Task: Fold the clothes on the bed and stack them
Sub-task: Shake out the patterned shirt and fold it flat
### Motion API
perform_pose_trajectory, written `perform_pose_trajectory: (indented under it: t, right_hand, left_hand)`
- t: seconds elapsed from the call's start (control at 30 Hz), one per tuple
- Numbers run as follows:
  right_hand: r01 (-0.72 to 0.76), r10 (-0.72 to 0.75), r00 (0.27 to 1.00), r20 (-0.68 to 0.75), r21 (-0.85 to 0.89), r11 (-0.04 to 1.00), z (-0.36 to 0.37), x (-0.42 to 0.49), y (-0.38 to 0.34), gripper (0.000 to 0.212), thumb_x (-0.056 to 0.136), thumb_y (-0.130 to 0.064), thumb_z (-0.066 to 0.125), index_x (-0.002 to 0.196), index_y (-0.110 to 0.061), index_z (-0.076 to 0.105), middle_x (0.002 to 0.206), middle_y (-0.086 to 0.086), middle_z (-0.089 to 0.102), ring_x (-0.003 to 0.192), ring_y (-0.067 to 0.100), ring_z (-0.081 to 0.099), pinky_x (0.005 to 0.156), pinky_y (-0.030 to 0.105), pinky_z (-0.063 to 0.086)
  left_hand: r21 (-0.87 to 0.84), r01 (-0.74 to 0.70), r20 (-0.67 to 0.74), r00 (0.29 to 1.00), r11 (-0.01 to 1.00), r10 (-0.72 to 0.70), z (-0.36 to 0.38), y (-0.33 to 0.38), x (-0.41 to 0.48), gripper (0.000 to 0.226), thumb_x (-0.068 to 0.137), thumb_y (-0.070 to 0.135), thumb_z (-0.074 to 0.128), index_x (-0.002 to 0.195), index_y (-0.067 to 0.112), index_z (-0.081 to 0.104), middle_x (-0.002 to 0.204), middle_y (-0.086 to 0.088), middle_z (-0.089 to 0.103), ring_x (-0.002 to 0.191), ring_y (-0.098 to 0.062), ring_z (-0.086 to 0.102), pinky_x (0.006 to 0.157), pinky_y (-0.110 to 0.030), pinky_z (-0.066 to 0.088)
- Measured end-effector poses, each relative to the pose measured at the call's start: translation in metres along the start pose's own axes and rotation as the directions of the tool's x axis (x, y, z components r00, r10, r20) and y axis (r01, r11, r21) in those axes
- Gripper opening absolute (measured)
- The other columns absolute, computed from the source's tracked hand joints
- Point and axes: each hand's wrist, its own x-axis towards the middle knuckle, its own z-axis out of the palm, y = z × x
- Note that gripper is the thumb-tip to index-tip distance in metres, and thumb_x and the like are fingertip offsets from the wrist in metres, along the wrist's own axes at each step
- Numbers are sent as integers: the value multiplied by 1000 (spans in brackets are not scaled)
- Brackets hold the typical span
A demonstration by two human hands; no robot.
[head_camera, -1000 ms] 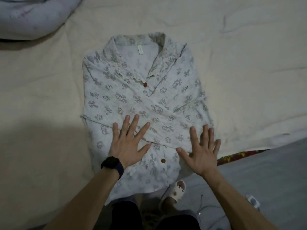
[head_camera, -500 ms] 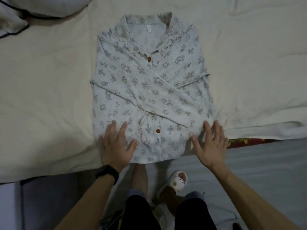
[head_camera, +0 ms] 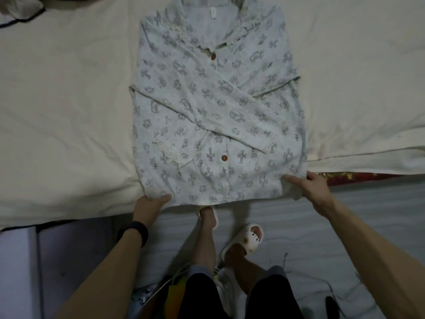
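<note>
A pale printed pyjama shirt (head_camera: 216, 107) with brown buttons lies front-up on the cream bed sheet (head_camera: 64, 107), collar at the far side, both sleeves folded across its chest. The hem hangs at the near edge of the bed. My left hand (head_camera: 150, 203) pinches the hem's left corner, thumb on top and fingers under the cloth. My right hand (head_camera: 308, 187) grips the hem's right corner, thumb lying on the fabric and fingers curled beneath.
A dark-edged pillow or bedding (head_camera: 20, 12) lies at the far left. A red patterned mattress edge (head_camera: 349, 177) shows under the sheet on the right. My legs and white slippers (head_camera: 243, 241) stand on the grey floor (head_camera: 345, 226) below the bed edge.
Both hands slid down from lying flat on the lower shirt to its bottom corners and took hold of the hem. The view tilted down, showing more floor.
</note>
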Motion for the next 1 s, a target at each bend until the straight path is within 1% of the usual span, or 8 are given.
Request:
perform_pose_trajectory:
  t: [0.1, 0.2, 0.3, 0.5, 0.67, 0.77, 0.9, 1.0]
  right_hand:
    - [-45, 42, 999, 34, 103, 994, 4, -12, 6, 34, 66, -26, 89, 96, -16, 77, 94, 1, 79, 81, 18, 76, 64, 32, 60]
    - [-118, 110, 992, 64, 152, 981, 0, -30, 12, 35, 78, -18, 84, 111, -16, 74, 105, 2, 78, 93, 25, 75, 70, 36, 60]
    - [-114, 116, 993, 0, 182, 977, -8, -54, 13, 38, 88, -20, 77, 123, -9, 67, 115, 9, 73, 102, 29, 69, 71, 37, 57]
    - [-26, 67, 991, -116, 324, 946, -25, -119, -23, 19, 94, -18, 72, 109, -7, 67, 108, 12, 73, 97, 29, 71, 72, 37, 57]
    - [36, 31, 983, -178, 358, 933, -38, -165, -68, 18, 93, -21, 74, 107, -11, 69, 91, 3, 73, 81, 22, 67, 61, 30, 53]
    - [57, 35, 970, -240, 366, 929, -47, -187, -90, 14, 92, -18, 75, 98, -7, 69, 69, -3, 67, 64, 17, 58, 47, 23, 50]
    - [67, 41, 962, -271, 379, 923, -57, -218, -105, 6, 93, -15, 73, 92, -10, 69, 74, 3, 60, 60, 17, 53, 41, 21, 48]
    - [59, 68, 955, -290, 408, 911, -61, -243, -102, 7, 94, -12, 71, 92, -7, 67, 73, 6, 56, 58, 19, 52, 40, 20, 47]
  left_hand:
    - [-118, -7, 34, 999, 993, 11, -10, -6, -9, 30, 82, 10, 80, 111, 12, 71, 97, 5, 75, 93, -18, 71, 78, -27, 55]
    - [-273, 17, 59, 998, 962, -1, -22, -11, -26, 26, 84, 6, 78, 107, 15, 69, 91, 5, 78, 81, -13, 75, 57, -21, 57]
    - [-332, 23, 63, 998, 943, -2, -30, -16, -43, 20, 88, 11, 76, 107, 11, 71, 97, 0, 78, 81, -15, 75, 55, -21, 55]
    - [-444, -26, -40, 999, 896, 9, -39, 1, -91, 30, 91, 22, 75, 119, 16, 68, 108, 1, 74, 83, -16, 63, 56, -25, 47]
    - [-490, -83, -145, 989, 868, 12, -50, 30, -135, 36, 93, 22, 72, 124, 5, 64, 109, -11, 69, 76, -23, 61, 51, -26, 45]
    - [-479, -147, -208, 977, 865, 51, -58, 46, -160, 25, 98, 21, 66, 120, 8, 63, 110, -10, 68, 59, -12, 64, 44, -22, 46]
    - [-472, -157, -239, 970, 868, 46, -67, 54, -193, 24, 99, 21, 64, 119, 8, 65, 106, -11, 69, 72, -20, 62, 58, -28, 44]
    - [-495, -129, -235, 972, 859, 11, -74, 43, -218, 25, 99, 17, 63, 120, 5, 65, 103, -12, 69, 69, -23, 62, 55, -27, 40]
